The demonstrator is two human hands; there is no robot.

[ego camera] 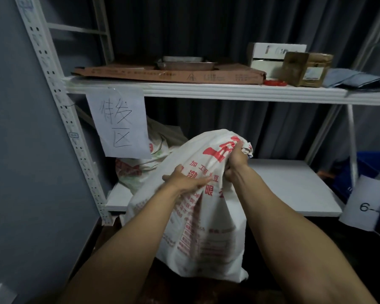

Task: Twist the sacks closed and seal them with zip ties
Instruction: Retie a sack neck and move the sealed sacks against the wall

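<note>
A white woven sack (198, 235) with red printing hangs in front of the shelf, its bottom near the dark floor. My right hand (236, 163) grips the gathered top of the sack and holds it up. My left hand (184, 181) lies flat against the sack's upper side, fingers fairly straight. A second white sack (138, 172) with red print rests on the lower shelf behind, partly hidden by the paper sign. No zip tie is visible.
White metal shelving: the upper shelf (206, 89) carries flat cardboard (162, 73), a metal tray (184, 62), boxes (305, 66) and a red item (274, 82). The lower shelf (294, 189) is bare at right. A handwritten paper sign (119, 121) hangs left; a blue crate (369, 172) stands right.
</note>
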